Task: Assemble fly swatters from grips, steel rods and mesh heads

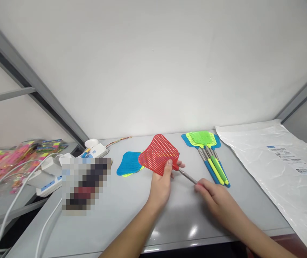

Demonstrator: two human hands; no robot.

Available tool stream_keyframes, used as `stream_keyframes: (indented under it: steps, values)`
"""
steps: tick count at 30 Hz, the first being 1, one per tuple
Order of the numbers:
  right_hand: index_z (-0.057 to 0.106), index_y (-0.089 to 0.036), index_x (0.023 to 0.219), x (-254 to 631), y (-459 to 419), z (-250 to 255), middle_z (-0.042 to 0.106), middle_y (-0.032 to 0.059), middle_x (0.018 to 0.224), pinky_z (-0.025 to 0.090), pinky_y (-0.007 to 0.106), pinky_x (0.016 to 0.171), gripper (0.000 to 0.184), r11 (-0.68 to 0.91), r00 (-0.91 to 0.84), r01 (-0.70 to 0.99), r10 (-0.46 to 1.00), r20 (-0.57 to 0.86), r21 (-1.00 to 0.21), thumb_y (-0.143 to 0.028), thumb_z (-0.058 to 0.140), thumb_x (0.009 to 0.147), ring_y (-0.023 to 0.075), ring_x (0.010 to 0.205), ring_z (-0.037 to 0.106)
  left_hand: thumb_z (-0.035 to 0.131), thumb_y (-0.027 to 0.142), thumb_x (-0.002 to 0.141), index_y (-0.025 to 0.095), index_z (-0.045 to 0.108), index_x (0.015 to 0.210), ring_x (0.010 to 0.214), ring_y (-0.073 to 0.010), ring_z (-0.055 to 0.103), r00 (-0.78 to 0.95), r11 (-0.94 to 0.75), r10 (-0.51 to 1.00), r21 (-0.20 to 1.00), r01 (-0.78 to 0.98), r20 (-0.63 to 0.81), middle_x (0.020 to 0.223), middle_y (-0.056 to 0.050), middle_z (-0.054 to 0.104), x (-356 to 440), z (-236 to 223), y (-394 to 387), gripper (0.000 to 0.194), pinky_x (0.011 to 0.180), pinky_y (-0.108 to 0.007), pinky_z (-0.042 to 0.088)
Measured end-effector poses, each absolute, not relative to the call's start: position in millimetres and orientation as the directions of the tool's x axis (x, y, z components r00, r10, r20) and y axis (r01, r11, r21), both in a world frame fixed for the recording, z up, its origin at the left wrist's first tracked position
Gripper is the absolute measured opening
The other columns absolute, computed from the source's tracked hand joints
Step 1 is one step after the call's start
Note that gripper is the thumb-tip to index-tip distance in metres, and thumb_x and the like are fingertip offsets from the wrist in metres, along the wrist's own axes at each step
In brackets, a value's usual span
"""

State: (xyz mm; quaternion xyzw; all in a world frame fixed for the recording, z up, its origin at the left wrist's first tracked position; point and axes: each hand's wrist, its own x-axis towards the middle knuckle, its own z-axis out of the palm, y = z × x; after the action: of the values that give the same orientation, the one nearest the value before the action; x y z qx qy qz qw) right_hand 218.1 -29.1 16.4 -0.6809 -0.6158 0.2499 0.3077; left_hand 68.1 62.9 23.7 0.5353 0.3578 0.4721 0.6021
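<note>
A red fly swatter (157,152) with a perforated head and a thin metal shaft is held up over the table by both hands. My left hand (164,181) grips it where the head joins the shaft, thumb on top. My right hand (214,197) is closed around its handle, which is mostly hidden in the fingers. Behind the red head, a blue fly swatter (128,163) lies on the table with a yellow-green one partly under it. To the right, several blue, yellow and green fly swatters (206,143) lie stacked, handles toward me.
A white plastic mailing bag (266,157) with a label covers the table's right side. At left are white power strips (48,184) with cables, a pixelated object (86,188), and colourful packaged goods (19,161) on a separate surface. A white wall (153,71) stands behind the grey table (180,222).
</note>
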Motion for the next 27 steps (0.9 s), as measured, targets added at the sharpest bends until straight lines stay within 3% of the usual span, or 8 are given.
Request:
stream_keyframes:
  steps: [3,6,11,13,16,20,23,27]
  values:
    - [0.053,-0.022,0.073,213,-25,20,0.052,-0.002,0.061,0.037,0.025,0.055,0.037,-0.079,0.091,0.55,0.995,-0.034,-0.832,-0.046,0.036,0.095,0.0155,0.06,0.051,0.047,0.045,0.094,0.017,0.067,0.097,0.093,-0.0222,0.066,0.292,-0.013,0.954,0.979,-0.206,0.074,0.093,-0.009,0.073,62,24,69,0.035,0.066,-0.027,0.043]
    - [0.057,-0.02,0.076,207,-26,21,0.038,-0.0058,0.053,0.028,0.022,0.046,0.041,-0.213,-0.008,0.218,0.975,-0.22,-0.952,-0.052,0.037,0.094,0.0107,0.049,0.036,0.047,0.045,0.094,0.016,0.066,0.096,0.088,-0.021,0.066,0.309,-0.017,0.948,0.978,-0.207,0.082,0.089,-0.008,0.073,57,25,73,0.035,0.067,-0.027,0.043]
    - [0.052,-0.02,0.081,202,-28,25,0.021,-0.0108,0.051,0.009,0.021,0.037,0.041,-0.497,-0.262,-0.249,0.861,-0.437,-0.831,-0.058,0.04,0.091,0.0067,0.041,0.01,0.046,0.046,0.094,0.015,0.066,0.088,0.086,-0.0202,0.064,0.38,0.023,0.923,0.974,-0.224,0.066,0.084,-0.009,0.072,52,27,78,0.037,0.068,-0.027,0.043]
    - [0.052,-0.02,0.087,203,-29,28,0.024,-0.0103,0.054,0.013,0.02,0.038,0.039,-0.45,-0.229,-0.185,0.884,-0.408,-0.874,-0.057,0.037,0.093,0.0071,0.041,0.013,0.048,0.047,0.093,0.015,0.066,0.09,0.079,-0.0183,0.063,0.385,0.051,0.922,0.976,-0.214,0.036,0.086,-0.009,0.072,51,28,81,0.037,0.068,-0.027,0.044]
    - [0.05,-0.022,0.096,205,-31,33,0.042,-0.0056,0.06,0.028,0.023,0.049,0.035,-0.212,-0.019,0.262,0.974,-0.225,-0.942,-0.05,0.031,0.096,0.0108,0.049,0.038,0.053,0.048,0.09,0.013,0.067,0.093,0.068,-0.0157,0.06,0.326,0.074,0.945,0.986,-0.152,-0.021,0.083,-0.009,0.072,52,29,84,0.038,0.067,-0.028,0.045]
    - [0.05,-0.021,0.097,210,-34,37,0.063,0.0048,0.072,0.032,0.029,0.058,0.035,-0.126,0.124,0.795,0.991,-0.044,-0.593,-0.04,0.021,0.099,0.0202,0.063,0.06,0.054,0.049,0.088,0.012,0.069,0.091,0.067,-0.0158,0.061,0.313,0.091,0.948,0.992,-0.086,-0.059,0.082,-0.009,0.072,72,37,91,0.04,0.063,-0.026,0.044]
    - [0.049,-0.021,0.093,218,-33,42,0.067,0.0064,0.076,0.034,0.029,0.058,0.034,-0.173,0.184,0.857,0.983,-0.026,-0.485,-0.037,0.02,0.1,0.0231,0.068,0.065,0.054,0.048,0.088,0.012,0.07,0.085,0.066,-0.0162,0.062,0.357,0.06,0.933,0.996,-0.066,-0.033,0.077,-0.009,0.072,101,48,98,0.04,0.062,-0.026,0.045]
    - [0.048,-0.022,0.087,235,-26,49,0.067,0.0047,0.074,0.034,0.027,0.056,0.03,-0.227,0.244,0.815,0.969,-0.039,-0.534,-0.037,0.025,0.099,0.0224,0.067,0.065,0.051,0.048,0.088,0.014,0.07,0.075,0.07,-0.0186,0.064,0.428,-0.003,0.903,0.999,-0.049,0.024,0.073,-0.008,0.071,147,59,111,0.042,0.068,-0.027,0.047]
